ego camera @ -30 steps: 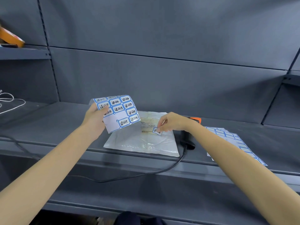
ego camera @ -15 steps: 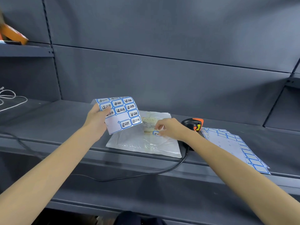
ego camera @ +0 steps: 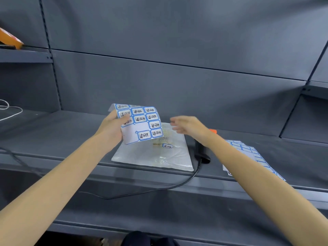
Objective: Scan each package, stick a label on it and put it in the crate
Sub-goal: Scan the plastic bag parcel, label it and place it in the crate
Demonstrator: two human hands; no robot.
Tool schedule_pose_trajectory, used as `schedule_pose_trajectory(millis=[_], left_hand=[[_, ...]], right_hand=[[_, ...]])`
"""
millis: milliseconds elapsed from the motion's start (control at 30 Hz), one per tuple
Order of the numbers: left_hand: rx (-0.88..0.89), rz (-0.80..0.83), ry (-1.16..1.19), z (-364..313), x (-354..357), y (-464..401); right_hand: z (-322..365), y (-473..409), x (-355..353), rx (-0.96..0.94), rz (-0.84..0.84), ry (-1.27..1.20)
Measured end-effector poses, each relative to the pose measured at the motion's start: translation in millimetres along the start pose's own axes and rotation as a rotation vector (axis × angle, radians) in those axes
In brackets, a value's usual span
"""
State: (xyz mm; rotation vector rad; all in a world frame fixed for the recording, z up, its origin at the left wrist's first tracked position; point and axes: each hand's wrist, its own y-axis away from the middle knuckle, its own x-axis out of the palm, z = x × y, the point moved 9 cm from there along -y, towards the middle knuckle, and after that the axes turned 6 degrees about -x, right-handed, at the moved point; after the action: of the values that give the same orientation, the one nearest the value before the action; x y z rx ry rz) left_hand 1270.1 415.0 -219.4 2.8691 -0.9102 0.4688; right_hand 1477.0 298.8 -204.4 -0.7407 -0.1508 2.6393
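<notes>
- Where the grey metal shelf [ego camera: 53, 139] runs across in front of me, I see a flat white plastic package [ego camera: 142, 157] lying near its front edge, roughly in the middle of the view.
- A small blue-bordered label [ego camera: 167, 146] sits flat on the package's upper face, near a printed patch; nothing touches it.
- My right hand [ego camera: 188, 126] hovers just above the far right part of the package, fingers spread and relaxed, holding nothing. It is blurred, so I cannot tell finer detail.
- My left hand [ego camera: 113, 125] grips a label sheet [ego camera: 140, 123] at its left edge, thumb on the printed face, fingers behind. The sheet is lifted off the shelf and tilted, and its lower corner overlaps the package's far left corner in my view. I cannot tell whether they touch.
- The sheet carries rows of blue-framed labels with dark handwriting; a bare white area shows at its lower left.
- Just right of the package lies a black handheld scanner [ego camera: 202, 151], with an orange part showing past my right wrist. Its dark cable [ego camera: 159, 189] drops over the shelf's front edge and curves left.
- Further right, partly under my right forearm, a fanned stack of blank label sheets [ego camera: 248, 150] lies flat on the shelf.
- At far left, a white cable [ego camera: 10, 112] loops on the shelf, and an orange object [ego camera: 8, 39] rests on a higher shelf.
</notes>
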Motion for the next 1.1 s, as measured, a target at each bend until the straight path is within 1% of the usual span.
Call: schedule_pose_trajectory(millis=[33,100,200,300,367,433,500,567,633,700,767,867,967,1100], left_hand=[[-0.008,0.034,-0.002,0,10,1],[-0.014,0.096,-0.028,1,30,4],[-0.001,0.178,-0.085,3,60,7],[0.005,0.221,-0.145,9,80,8],[-0.007,0.212,-0.197,15,85,5],[-0.012,0.137,-0.271,19,80,0],[0.005,-0.019,-0.38,20,62,-6],[0.026,-0.177,-0.55,18,37,-10],[-0.016,-0.269,-0.727,20,15,-16],[-0.105,-0.301,-0.853,27,0,-22],[-0.201,-0.294,-0.93,36,-6,-25],[-0.269,-0.271,-1.006,45,-8,-30],[-0.289,-0.287,-1.03,53,-14,-34],[-0.288,-0.358,-1.048,57,-24,-39]], right_hand=[[3,-2,-4,0.045,-0.033,-0.181],[10,-5,-6,0.112,-0.028,-0.395],[18,-5,-4,0.154,-0.015,-0.512],[23,-3,-10,0.109,-0.071,-0.553],[21,-2,-23,0.069,-0.138,-0.506],[17,4,-44,0.052,-0.211,-0.468],[7,13,-75,0.051,-0.299,-0.42],[-12,29,-116,0.07,-0.412,-0.345],[-39,47,-153,0.119,-0.502,-0.295],[-74,66,-181,0.227,-0.567,-0.27],[-115,84,-201,0.369,-0.608,-0.236],[-175,105,-220,0.553,-0.643,-0.151],[-192,119,-223,0.64,-0.633,0.078],[-185,124,-222,0.657,-0.606,0.404]])
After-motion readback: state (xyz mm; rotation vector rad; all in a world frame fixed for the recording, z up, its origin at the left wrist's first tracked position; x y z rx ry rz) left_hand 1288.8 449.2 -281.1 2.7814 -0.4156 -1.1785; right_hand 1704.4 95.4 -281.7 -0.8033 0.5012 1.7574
